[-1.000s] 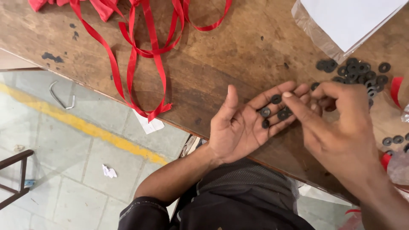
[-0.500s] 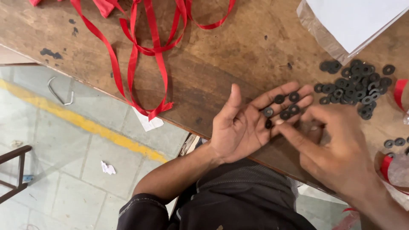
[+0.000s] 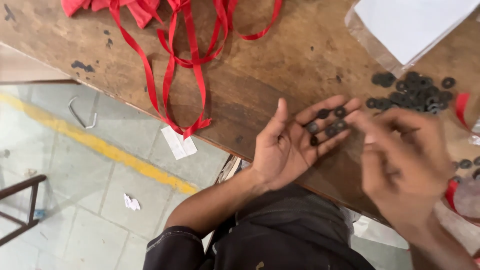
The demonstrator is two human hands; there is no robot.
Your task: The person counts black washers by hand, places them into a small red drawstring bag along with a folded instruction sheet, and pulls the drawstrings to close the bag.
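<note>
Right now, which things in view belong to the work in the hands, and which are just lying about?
In the work:
- left hand, palm up, open
- black washers on its fingers
- right hand, blurred, beside them
- washer pile on the wooden table

Lying about:
- red ribbon
- white sheet in clear plastic
- paper scraps and metal hook on the floor

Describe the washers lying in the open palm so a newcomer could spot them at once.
Start at the wooden table and find the left hand held palm up at its near edge. On its fingers lie a few small black washers, apart from the bigger heap on the table.
</note>
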